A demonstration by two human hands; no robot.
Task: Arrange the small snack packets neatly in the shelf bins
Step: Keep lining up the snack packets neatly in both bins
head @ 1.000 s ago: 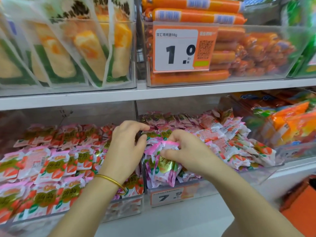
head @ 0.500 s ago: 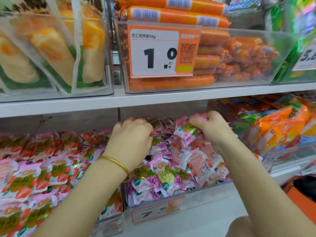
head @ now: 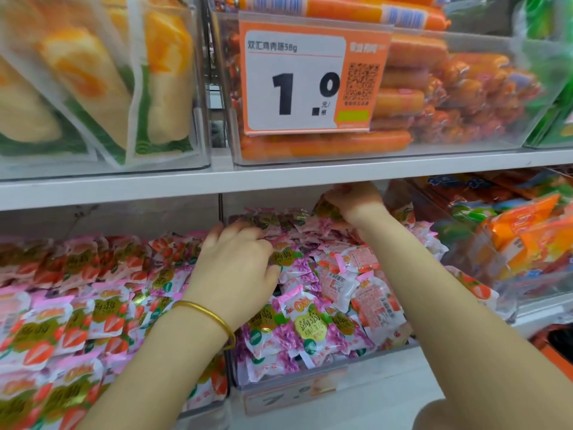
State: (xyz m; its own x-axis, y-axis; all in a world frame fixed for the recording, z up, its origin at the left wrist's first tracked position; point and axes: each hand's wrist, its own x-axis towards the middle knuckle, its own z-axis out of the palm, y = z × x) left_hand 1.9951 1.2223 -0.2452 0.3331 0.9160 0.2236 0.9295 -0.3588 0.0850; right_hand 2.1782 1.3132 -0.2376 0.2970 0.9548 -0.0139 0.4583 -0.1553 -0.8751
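Packet (head: 327, 210) sits clamped in right grip (head: 353, 201) at back of bin (head: 294, 381); left grip (head: 238, 268) rests on purple packets (head: 310, 332), closure unclear.

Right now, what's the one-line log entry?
left hand: rests on purple packets | right hand: holds packet at bin rear | stage: arranging

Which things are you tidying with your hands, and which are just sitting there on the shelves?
For the job: left hand, right hand, purple packets, strawberry packets, clear bin.
Just there: orange sausages, price tag, yellow snack packs, orange bags.
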